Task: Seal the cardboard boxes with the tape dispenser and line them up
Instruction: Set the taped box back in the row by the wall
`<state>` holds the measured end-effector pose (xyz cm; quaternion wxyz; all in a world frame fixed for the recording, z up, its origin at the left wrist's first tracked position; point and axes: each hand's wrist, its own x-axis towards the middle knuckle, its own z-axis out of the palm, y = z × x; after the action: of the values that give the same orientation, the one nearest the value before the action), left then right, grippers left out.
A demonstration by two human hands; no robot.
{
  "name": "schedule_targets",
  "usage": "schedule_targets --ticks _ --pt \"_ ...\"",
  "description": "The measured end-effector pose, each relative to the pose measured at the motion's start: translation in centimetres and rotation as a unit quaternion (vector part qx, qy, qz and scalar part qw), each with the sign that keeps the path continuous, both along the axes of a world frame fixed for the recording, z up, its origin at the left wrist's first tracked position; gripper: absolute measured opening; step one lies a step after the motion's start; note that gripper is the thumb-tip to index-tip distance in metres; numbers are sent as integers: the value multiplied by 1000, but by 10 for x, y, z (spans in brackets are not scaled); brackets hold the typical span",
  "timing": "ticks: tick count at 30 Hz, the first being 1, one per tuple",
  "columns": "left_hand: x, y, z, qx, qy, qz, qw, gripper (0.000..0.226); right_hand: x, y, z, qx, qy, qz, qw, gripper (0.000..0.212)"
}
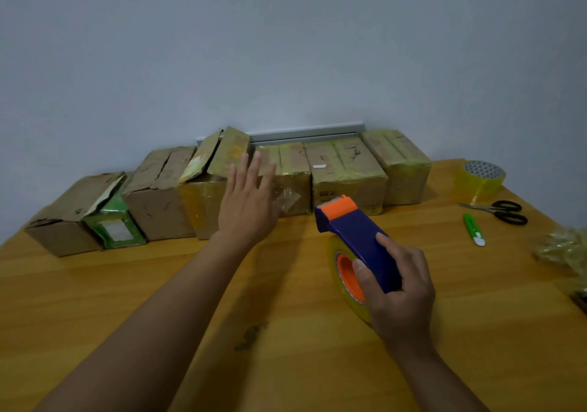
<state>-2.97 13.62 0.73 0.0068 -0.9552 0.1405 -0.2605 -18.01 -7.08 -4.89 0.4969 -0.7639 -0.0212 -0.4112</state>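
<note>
Several cardboard boxes stand in a row along the wall at the far edge of the wooden table (158,284). The three on the right, among them the taped box (346,170), have closed, taped tops. The box with raised flaps (206,186) in the middle and the plain brown box (158,195) to its left have open tops. My left hand (247,202) reaches forward with straight, spread fingers in front of the raised-flap box; whether it touches is unclear. My right hand (397,287) grips the blue and orange tape dispenser (352,237), loaded with clear tape, above the table.
A spare roll of clear tape (481,178) stands at the far right, with black scissors (505,211) and a green utility knife (473,229) beside it. Crumpled clear plastic (562,249) lies at the right edge. A green box (114,221) sits between the left boxes.
</note>
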Motion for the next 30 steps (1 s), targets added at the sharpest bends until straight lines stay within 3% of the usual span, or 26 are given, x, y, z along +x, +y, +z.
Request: schedule_targets --ticks 3,7,10,15,30 --pt "-2 27 16 -64 -69 60 994 80 0 0 0 -10 0 -2 1000 51" --pt "12 62 16 -76 33 148 985 99 -1 0 0 -12 -2 -3 1000 51" --pt "16 69 8 -40 78 144 986 92 -1 0 -1 -22 -1 -8 1000 52" --pt "6 61 10 -27 52 153 987 78 0 -2 -4 -28 -3 -10 1000 51" --pt "-81 34 20 -5 63 163 985 75 -8 -1 0 -28 53 -4 998 56"
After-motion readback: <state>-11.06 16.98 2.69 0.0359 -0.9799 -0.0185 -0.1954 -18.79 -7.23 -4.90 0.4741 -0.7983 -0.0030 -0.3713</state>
